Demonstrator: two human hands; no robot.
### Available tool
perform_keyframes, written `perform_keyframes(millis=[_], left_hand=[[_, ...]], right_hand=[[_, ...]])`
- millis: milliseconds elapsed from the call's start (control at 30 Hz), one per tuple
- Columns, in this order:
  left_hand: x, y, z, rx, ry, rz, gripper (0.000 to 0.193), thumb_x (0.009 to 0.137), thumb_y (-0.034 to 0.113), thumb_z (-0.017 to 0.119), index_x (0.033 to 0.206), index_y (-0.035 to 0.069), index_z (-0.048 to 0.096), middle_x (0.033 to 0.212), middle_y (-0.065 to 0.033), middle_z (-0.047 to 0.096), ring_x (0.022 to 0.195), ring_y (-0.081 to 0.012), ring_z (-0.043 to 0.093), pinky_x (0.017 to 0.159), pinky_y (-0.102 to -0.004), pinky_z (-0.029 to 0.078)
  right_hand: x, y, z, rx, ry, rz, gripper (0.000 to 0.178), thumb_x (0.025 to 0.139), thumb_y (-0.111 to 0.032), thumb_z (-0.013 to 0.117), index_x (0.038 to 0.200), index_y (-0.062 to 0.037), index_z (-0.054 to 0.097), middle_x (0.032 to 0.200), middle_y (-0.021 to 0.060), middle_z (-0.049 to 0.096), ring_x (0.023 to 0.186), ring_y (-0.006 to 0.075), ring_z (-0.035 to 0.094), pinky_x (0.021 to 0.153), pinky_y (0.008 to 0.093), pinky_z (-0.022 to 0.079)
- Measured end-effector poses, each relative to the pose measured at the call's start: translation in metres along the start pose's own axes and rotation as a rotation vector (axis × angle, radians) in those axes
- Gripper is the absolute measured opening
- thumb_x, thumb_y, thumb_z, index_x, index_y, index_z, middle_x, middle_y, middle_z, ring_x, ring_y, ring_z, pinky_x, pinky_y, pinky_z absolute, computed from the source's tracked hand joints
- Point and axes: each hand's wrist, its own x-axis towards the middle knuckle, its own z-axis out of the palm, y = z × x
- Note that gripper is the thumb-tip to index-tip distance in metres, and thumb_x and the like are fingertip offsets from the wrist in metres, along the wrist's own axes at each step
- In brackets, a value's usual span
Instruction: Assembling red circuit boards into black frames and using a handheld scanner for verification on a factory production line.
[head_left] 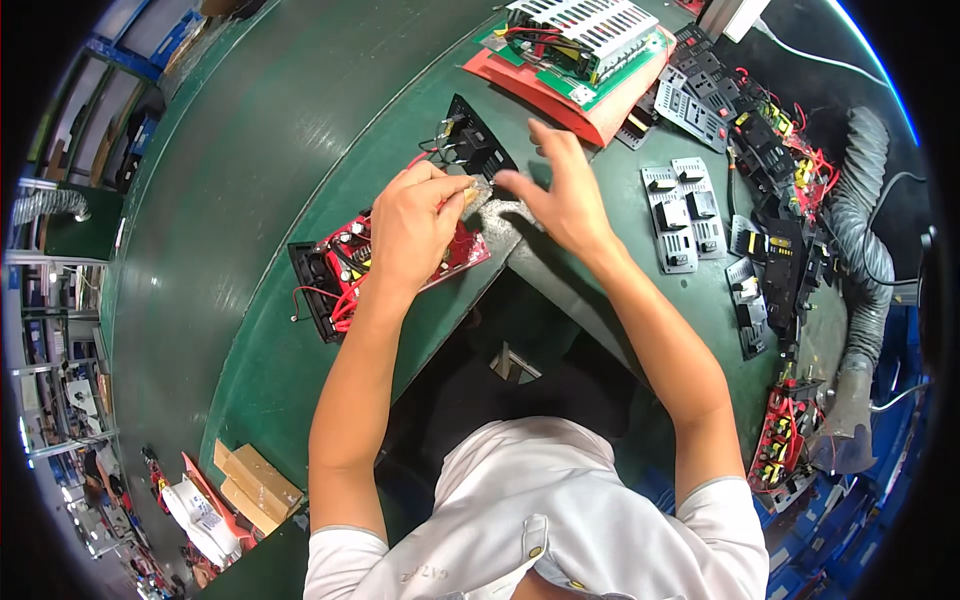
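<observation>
My left hand (412,228) is closed over the red circuit board (465,250), thumb and forefinger pinched at a small pale piece I cannot make out. Under and beside this hand lies the board, with red and black wires and a black end panel (314,290). A black panel (474,145) with sockets and thin wires stands tilted just beyond the left fingertips. My right hand (568,195) is held above the table corner, fingers and thumb apart and holding nothing visible. Its thumb points toward the pinched fingertips. Silvery grains (508,222) lie on the table edge below.
A green board with a white vented metal case (590,35) rests on an orange-red pad (610,112) at the back. Grey socket panels (672,225) lie to the right, beside heaped black panels and wired boards. A grey flexible duct (862,220) stands far right; cardboard (258,482) lies lower left.
</observation>
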Motion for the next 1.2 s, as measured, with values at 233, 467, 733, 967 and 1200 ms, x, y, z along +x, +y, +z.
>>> perform_keyframes(millis=[233, 467, 733, 967, 1200], left_hand=[[0.0, -0.01, 0.011, 0.035, -0.048, -0.056, 0.017, 0.079, 0.009, 0.071, 0.095, 0.004, 0.074, 0.079, -0.0124, 0.062, 0.075, -0.0288, 0.062, 0.068, -0.0391, 0.048], [0.003, -0.006, 0.008, 0.095, -0.096, 0.001, 0.018, 0.079, 0.006, 0.07, 0.096, 0.002, 0.073, 0.076, -0.0102, 0.058, 0.074, -0.0268, 0.059, 0.069, -0.0374, 0.047], [0.004, -0.004, 0.012, 0.118, -0.078, 0.048, 0.018, 0.078, 0.005, 0.072, 0.095, 0.003, 0.073, 0.074, -0.0076, 0.057, 0.072, -0.024, 0.057, 0.068, -0.0363, 0.045], [0.006, 0.0, 0.012, 0.117, -0.087, 0.036, 0.018, 0.078, 0.003, 0.072, 0.095, 0.002, 0.073, 0.074, -0.0077, 0.056, 0.071, -0.0228, 0.057, 0.066, -0.0348, 0.045], [0.008, -0.005, 0.013, 0.271, 0.002, 0.329, 0.003, 0.075, 0.002, 0.067, 0.078, 0.0, 0.067, 0.072, -0.0112, 0.055, 0.07, -0.028, 0.056, 0.064, -0.0402, 0.046]], right_hand=[[-0.021, -0.007, 0.021, 0.238, -0.181, 0.034, 0.034, 0.087, -0.004, 0.063, 0.12, 0.0007, 0.059, 0.096, 0.0206, 0.065, 0.09, 0.0364, 0.064, 0.076, 0.0394, 0.05], [-0.021, -0.006, 0.017, 0.24, -0.161, 0.024, 0.036, 0.088, -0.002, 0.061, 0.124, -0.002, 0.058, 0.091, 0.0182, 0.063, 0.086, 0.0359, 0.063, 0.075, 0.0397, 0.05], [-0.025, -0.004, 0.02, 0.271, -0.12, -0.001, 0.036, 0.089, -0.002, 0.058, 0.125, -0.0014, 0.057, 0.091, 0.0172, 0.062, 0.084, 0.0356, 0.062, 0.073, 0.0405, 0.049], [-0.025, -0.005, 0.022, 0.257, -0.077, -0.037, 0.036, 0.089, -0.001, 0.059, 0.125, -0.0008, 0.057, 0.089, 0.0174, 0.061, 0.081, 0.0361, 0.062, 0.07, 0.0411, 0.05], [-0.029, -0.022, 0.022, 0.101, -0.143, -0.04, 0.039, 0.085, 0.001, 0.061, 0.124, 0.0042, 0.056, 0.087, 0.0215, 0.062, 0.079, 0.0392, 0.063, 0.067, 0.0435, 0.051]])
